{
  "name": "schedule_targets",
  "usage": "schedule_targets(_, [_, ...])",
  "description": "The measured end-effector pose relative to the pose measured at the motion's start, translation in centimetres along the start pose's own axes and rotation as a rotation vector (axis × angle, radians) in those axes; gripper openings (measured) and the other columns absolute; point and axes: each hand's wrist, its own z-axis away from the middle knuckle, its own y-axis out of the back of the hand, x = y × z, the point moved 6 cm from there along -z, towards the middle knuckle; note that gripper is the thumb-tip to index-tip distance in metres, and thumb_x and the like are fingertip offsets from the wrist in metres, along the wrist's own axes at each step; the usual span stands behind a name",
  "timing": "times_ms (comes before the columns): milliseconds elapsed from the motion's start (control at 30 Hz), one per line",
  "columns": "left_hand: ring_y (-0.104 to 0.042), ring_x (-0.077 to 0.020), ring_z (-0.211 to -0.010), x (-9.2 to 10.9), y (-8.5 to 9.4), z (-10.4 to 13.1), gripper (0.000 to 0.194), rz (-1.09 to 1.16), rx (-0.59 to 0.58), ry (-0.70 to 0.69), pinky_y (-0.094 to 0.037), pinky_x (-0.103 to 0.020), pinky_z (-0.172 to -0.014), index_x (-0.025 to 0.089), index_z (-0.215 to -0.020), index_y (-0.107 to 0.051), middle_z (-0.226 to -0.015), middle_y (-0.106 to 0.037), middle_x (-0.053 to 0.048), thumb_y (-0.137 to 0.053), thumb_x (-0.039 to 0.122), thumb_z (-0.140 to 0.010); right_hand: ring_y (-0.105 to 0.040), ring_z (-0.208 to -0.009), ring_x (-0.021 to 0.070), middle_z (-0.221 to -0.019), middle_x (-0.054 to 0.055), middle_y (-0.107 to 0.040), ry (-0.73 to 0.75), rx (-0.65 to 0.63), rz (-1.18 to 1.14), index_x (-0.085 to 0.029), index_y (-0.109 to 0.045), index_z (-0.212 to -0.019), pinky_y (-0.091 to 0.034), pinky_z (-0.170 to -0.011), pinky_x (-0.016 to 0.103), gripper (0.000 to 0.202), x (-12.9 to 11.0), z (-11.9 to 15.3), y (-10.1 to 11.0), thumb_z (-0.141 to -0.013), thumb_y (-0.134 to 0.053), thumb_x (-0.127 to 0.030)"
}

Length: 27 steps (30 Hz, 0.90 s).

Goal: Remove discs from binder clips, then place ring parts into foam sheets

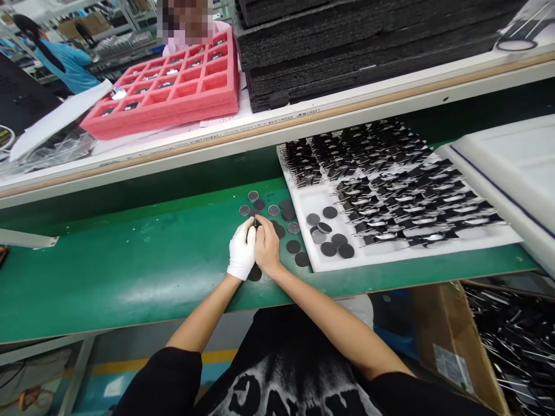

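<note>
The white-gloved left hand (243, 249) and bare right hand (266, 242) meet, fingertips pinched at a small dark piece (256, 222), above flat round black discs (293, 247) scattered on the green bench (130, 260), beside the white plastic tray (321, 199).

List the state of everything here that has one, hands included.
Left hand: gloved, fingers bent
Right hand: bare, against the left
Dark discs: loose, scattered
White tray: uncovered, partly filled
Red tray: uncovered, partly filled
Cardboard box: open
</note>
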Motion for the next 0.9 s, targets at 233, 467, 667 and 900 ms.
schedule_targets(233, [-0.067, -0.0234, -0.126, 0.1, -0.7, -0.8, 0.030, 0.271, 0.186, 0.158, -0.050, -0.042, -0.116, 0.018, -0.112, -0.077, -0.129, -0.074, -0.011, -0.062, 0.033, -0.092, -0.065, -0.124, 0.0240, -0.133, 0.012, -0.071, -0.300, 0.145, -0.504, -0.018, -0.069, -0.123, -0.051, -0.110, 0.042, 0.041, 1.7, -0.5, -0.5, -0.090, -0.058, -0.039])
schedule_targets(467, [-0.075, -0.0227, -0.106, -0.4, -0.9, -1.5, 0.026, 0.565, 0.262, 0.301, -0.059, -0.038, -0.102, 0.016, -0.101, -0.078, -0.110, -0.080, -0.009, -0.071, 0.035, -0.085, -0.071, -0.105, 0.0235, -0.110, 0.009, -0.078, -0.397, 0.237, -0.779, -0.018, -0.075, -0.100, -0.056, -0.100, 0.041, 0.030, 2.2, -2.3, -1.8, -0.075, -0.073, -0.035])
schedule_targets(667, [-0.074, -0.0213, -0.112, -1.6, -0.4, -2.4, 0.026, 0.555, 0.321, 0.361, -0.059, -0.037, -0.104, 0.017, -0.108, -0.075, -0.119, -0.077, -0.010, -0.063, 0.033, -0.091, -0.072, -0.101, 0.0229, -0.105, 0.007, -0.078, -0.544, 0.279, -0.994, -0.020, -0.074, -0.095, -0.058, -0.096, 0.040, 0.031, 1.9, -2.5, -3.5, -0.067, -0.077, -0.035])
schedule_targets(900, [-0.073, -0.0193, -0.092, 0.5, 2.2, -4.5, 0.024, 0.504, 0.374, 0.155, -0.062, -0.034, -0.089, 0.016, -0.099, -0.070, -0.100, -0.075, -0.007, -0.066, 0.036, -0.086, -0.073, -0.098, 0.0228, -0.105, 0.007, -0.079, -0.353, 0.151, -0.935, -0.021, -0.078, -0.096, -0.059, -0.096, 0.040, 0.024, -2.0, -4.5, -3.8, -0.074, -0.078, -0.031])
